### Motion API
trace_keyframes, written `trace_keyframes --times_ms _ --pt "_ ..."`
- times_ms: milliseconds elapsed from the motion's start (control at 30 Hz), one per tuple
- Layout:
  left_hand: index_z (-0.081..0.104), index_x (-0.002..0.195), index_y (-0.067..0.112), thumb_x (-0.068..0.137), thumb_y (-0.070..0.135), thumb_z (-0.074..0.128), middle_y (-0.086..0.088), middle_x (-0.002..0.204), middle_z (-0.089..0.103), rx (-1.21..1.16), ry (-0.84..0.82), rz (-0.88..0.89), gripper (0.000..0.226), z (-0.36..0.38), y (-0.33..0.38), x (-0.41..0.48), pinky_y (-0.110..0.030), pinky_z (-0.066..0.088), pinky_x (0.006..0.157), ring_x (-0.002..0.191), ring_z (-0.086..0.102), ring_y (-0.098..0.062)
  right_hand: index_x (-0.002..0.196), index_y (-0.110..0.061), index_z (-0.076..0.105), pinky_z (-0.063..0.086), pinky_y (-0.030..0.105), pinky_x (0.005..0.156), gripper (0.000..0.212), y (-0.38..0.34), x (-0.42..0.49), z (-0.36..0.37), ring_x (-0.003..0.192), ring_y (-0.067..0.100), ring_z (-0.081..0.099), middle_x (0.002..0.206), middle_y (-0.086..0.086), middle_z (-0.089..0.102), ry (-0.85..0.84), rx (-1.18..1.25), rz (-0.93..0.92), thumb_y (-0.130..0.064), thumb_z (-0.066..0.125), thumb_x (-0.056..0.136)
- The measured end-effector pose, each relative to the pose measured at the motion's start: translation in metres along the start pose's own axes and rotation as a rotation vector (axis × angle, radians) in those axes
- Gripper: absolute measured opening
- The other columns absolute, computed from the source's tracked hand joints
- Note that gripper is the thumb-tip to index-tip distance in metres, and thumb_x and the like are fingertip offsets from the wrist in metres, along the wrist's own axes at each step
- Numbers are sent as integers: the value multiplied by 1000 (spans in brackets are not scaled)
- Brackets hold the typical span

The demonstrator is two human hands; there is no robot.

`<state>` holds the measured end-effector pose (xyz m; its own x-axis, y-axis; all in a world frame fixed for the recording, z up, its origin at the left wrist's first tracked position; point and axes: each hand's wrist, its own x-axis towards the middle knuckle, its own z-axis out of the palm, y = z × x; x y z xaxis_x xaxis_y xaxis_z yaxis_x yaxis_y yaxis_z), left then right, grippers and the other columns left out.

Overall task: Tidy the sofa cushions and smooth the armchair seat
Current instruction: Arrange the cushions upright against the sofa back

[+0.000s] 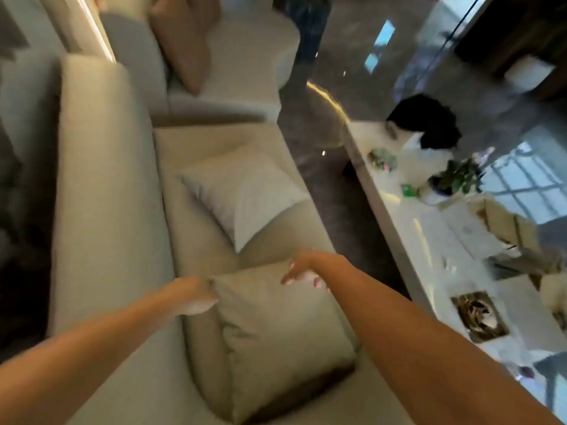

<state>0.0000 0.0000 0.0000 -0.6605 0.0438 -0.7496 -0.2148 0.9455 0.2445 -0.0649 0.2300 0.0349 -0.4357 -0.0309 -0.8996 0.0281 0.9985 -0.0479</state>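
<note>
The frame is motion-blurred throughout; fine detail is unreliable. The left hand point(196, 297) is closed on the upper left corner of the beige cushion point(285, 335), fingers pinched into the fabric; the fingertips themselves are hidden in the fold. The right hand point(302, 271) sits at the cushion's upper right edge with fingers spread and loose; whether the fingertips touch the fabric cannot be determined from the blur. Both forearms run out of frame at the bottom.

The beige cushion lies flat on the sofa seat point(196, 240), between the two hands and extending back toward the person. Beyond the right hand, farther along the seat, a pale grey cushion point(245, 191) lies flat, a corner pointing toward the beige one; the two appear just apart. Well beyond both hands, a brown cushion point(184, 41) leans upright in the armchair point(245, 75), its top cut off by the frame edge.

To the right of the right forearm stands a white coffee table point(429, 240) carrying a potted plant point(457, 179) and several small items too blurred to identify.
</note>
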Motion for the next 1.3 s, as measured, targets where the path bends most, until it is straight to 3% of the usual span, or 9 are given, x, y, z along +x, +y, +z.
trace_keyframes --times_ms 67,133,267,367,567,767,1000,1200,1300 --pt "47 142 18 95 57 38 -7 148 49 -71 -21 -65 61 42 -6 44 -29 43 98 133 49 -26 141 -6 49 41 41 103 65 18 56 23 126 36 52 147 17 50 88 46 25 -52 56 95" --pt "48 141 18 89 68 37 -10 145 51 -229 -63 -168 73 99 -13 98 -33 42 100 131 49 -30 154 -14 23 29 50 115 86 48 126 63 143 41 32 160 19 28 142 156 116 -67 48 91" --pt "28 149 9 70 78 57 -11 148 45 -761 46 -368 109 189 4 177 -43 38 110 132 46 -34 144 -58 -16 10 74 114 101 102 219 143 145 55 5 164 14 -19 296 463 219 -93 40 68" --pt "11 147 15 67 70 70 -10 149 37 -932 172 -444 113 224 23 207 -47 36 110 131 43 -36 127 -74 -24 13 74 112 99 124 255 173 145 52 11 165 8 -13 373 688 202 -101 34 52" --pt "21 133 22 69 66 72 -14 141 40 -979 278 -501 93 213 48 198 -49 40 104 122 47 -37 135 -72 -12 18 63 115 98 137 268 161 144 49 18 165 11 2 346 749 194 -100 38 55" --pt "7 147 21 84 49 66 -19 144 23 -751 288 -355 91 132 47 113 -51 38 107 124 41 -45 153 -46 10 17 52 121 83 103 241 142 148 36 22 165 6 18 133 923 61 -77 41 84" --pt "-3 150 22 80 46 68 -14 134 22 -472 367 -248 102 44 -37 21 -49 33 111 126 37 -46 155 -30 24 17 48 123 78 -57 201 139 148 20 26 164 -3 25 -53 1139 -193 -72 38 90" --pt "43 130 14 65 62 64 -20 146 26 321 582 -101 84 31 -47 23 -50 32 99 127 27 -40 153 -47 9 29 59 116 82 -93 201 137 143 30 34 162 -1 28 -156 1117 -108 -82 34 83" --pt "60 111 19 68 59 60 -14 133 45 352 640 38 59 9 -26 69 -47 34 93 118 39 -37 151 -47 19 47 54 101 79 -75 205 115 118 34 54 150 4 45 -209 1004 -98 -82 36 82"
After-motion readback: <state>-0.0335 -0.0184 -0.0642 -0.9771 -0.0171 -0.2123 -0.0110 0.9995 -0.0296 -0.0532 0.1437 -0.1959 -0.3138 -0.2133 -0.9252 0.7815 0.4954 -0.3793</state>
